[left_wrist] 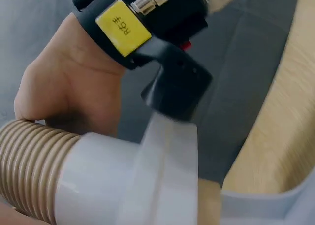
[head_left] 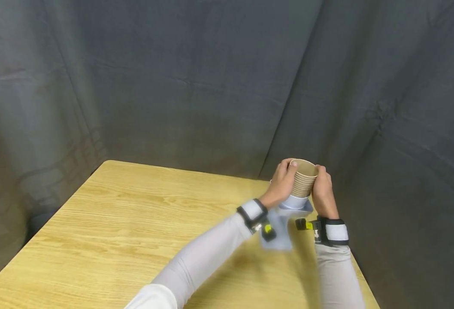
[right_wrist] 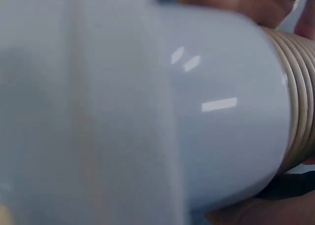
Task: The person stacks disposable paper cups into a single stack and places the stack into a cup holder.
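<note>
A stack of tan paper cups (head_left: 303, 186) stands with the open mouth up, its lower part inside a white round collar (head_left: 295, 202) of a cup dispenser. My left hand (head_left: 282, 182) grips the stack from the left, thumb near the top rim. On the opposite side my right hand (head_left: 322, 189) holds the stack, its fingers partly hidden behind the cups. In the left wrist view the ribbed cup rims (left_wrist: 34, 166) emerge from the collar, and a tan cup end pokes out under it. The right wrist view is mostly filled by the glossy collar (right_wrist: 226, 107).
The dispenser's pale base (head_left: 275, 234) shows below the wrists. Everything is near the far right corner of a wood-grain table (head_left: 134, 227). Dark grey curtains (head_left: 196, 86) hang close behind the table and along its sides.
</note>
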`<state>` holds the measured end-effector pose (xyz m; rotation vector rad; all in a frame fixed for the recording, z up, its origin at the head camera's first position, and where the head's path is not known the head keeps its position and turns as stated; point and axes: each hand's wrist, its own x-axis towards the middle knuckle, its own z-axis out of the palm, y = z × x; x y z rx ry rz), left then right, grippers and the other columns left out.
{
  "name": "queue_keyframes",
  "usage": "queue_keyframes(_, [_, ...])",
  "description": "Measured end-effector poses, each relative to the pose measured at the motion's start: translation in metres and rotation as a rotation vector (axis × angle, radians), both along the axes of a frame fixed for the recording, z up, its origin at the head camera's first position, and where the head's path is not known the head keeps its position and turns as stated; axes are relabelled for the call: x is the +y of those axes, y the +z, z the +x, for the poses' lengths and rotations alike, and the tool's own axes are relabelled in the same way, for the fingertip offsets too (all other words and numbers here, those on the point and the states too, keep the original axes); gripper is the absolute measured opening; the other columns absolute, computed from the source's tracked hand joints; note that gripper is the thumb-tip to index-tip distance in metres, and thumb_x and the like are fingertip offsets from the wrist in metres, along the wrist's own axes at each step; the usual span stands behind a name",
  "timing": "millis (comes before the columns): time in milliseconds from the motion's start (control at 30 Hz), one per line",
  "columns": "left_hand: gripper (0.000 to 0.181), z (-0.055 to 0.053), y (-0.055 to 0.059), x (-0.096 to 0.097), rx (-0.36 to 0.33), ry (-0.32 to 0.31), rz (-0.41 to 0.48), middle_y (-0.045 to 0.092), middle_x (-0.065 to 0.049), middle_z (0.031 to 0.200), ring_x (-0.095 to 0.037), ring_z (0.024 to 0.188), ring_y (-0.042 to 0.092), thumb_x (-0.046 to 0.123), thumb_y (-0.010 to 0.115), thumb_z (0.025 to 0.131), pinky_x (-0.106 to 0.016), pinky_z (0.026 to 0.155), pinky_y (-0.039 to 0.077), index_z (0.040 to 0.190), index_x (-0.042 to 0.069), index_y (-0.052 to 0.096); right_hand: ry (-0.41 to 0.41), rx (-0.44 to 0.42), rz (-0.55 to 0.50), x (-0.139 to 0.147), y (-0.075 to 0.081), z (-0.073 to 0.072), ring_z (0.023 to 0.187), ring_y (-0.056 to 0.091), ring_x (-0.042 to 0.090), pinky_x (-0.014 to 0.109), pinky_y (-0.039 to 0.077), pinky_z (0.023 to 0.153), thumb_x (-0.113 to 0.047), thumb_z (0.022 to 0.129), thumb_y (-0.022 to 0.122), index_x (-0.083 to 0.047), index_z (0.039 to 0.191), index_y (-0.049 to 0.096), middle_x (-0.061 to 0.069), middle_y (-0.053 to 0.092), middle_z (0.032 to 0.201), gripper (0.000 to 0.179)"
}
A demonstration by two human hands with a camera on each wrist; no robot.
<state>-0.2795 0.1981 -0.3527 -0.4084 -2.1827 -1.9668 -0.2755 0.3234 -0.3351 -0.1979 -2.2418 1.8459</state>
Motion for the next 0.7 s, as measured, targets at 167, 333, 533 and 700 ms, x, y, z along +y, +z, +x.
queue_keyframes(167, [0.047, 0.002, -0.007, -0.004, 0.032, -0.002, -0.096, 0.059, -0.010, 0.136, -0.024, 0.125, 0.053, 0.036, 0.032, 0.109, -0.037, 0.103, 0.034, 0.142, 0.010, 0.053, 0.034, 0.011, 0.069, 0.006, -0.005, 0.004, 0.089, 0.038, 0.016, 0.031, 0.030, 0.085, -0.032, 0.108, 0.017, -0.007, 0.087, 0.049, -0.001, 0.039, 0.089, 0.046])
queue_keyframes(333, [0.046, -0.004, -0.008, -0.005, -0.004, 0.008, -0.093, 0.060, -0.006, 0.133, -0.021, 0.123, 0.052, 0.038, 0.035, 0.105, -0.037, 0.100, 0.034, 0.139, 0.016, 0.057, 0.128, -0.047, 0.123, 0.015, -0.001, 0.004, 0.114, 0.042, 0.024, 0.044, 0.030, 0.108, -0.039, 0.109, 0.016, 0.003, 0.117, 0.052, 0.008, 0.046, 0.115, 0.056])
queue_keyframes(533, [0.055, -0.011, -0.006, -0.005, -0.088, 0.023, -0.138, 0.058, -0.004, 0.138, -0.022, 0.127, 0.050, 0.051, 0.029, 0.103, -0.045, 0.105, 0.033, 0.140, 0.019, 0.055, 0.224, -0.133, 0.132, 0.025, -0.002, -0.001, 0.151, 0.016, 0.038, 0.056, 0.008, 0.124, -0.048, 0.107, 0.011, 0.005, 0.155, 0.026, 0.021, 0.019, 0.161, 0.073])
queue_keyframes(700, [0.056, -0.008, -0.013, -0.006, -0.140, -0.004, -0.169, 0.056, -0.005, 0.142, -0.026, 0.132, 0.047, 0.056, 0.029, 0.103, -0.052, 0.107, 0.034, 0.142, 0.024, 0.054, 0.281, -0.116, 0.204, 0.031, -0.010, 0.002, 0.153, 0.011, 0.037, 0.059, 0.006, 0.123, -0.040, 0.107, 0.004, -0.001, 0.159, 0.023, 0.021, 0.017, 0.164, 0.067])
